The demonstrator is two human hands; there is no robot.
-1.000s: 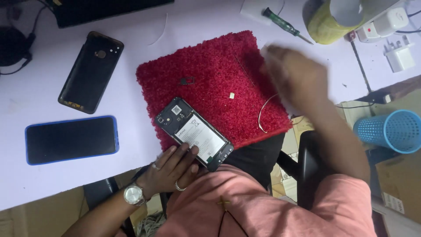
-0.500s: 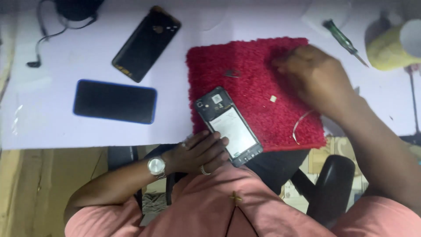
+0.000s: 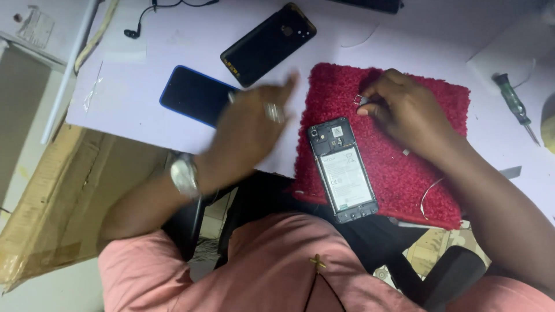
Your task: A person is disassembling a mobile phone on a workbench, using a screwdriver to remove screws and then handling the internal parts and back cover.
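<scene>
A phone with its back removed [image 3: 344, 170] lies face down on a red fuzzy mat [image 3: 445, 104], its battery showing. My right hand [image 3: 404, 112] rests on the mat just above the phone, fingertips pinched on a small metal tray [image 3: 359, 98]. My left hand [image 3: 254, 127] is blurred, fingers spread and holding nothing. It hovers over the white desk left of the mat, beside a dark phone with a blue edge [image 3: 193, 95]. A silver watch [image 3: 185, 173] is on that wrist.
A black phone back cover [image 3: 269, 43] lies above the blue-edged phone. A green-handled screwdriver [image 3: 514, 107] sits right of the mat, and a thin wire loop [image 3: 430, 193] at its lower right. An earphone cable [image 3: 136, 32] and a cardboard box [image 3: 52, 202] are at the left.
My left hand has let go of the opened phone and swung left toward the blue-edged phone. My right hand has moved left across the mat onto the small tray. The view shifted right.
</scene>
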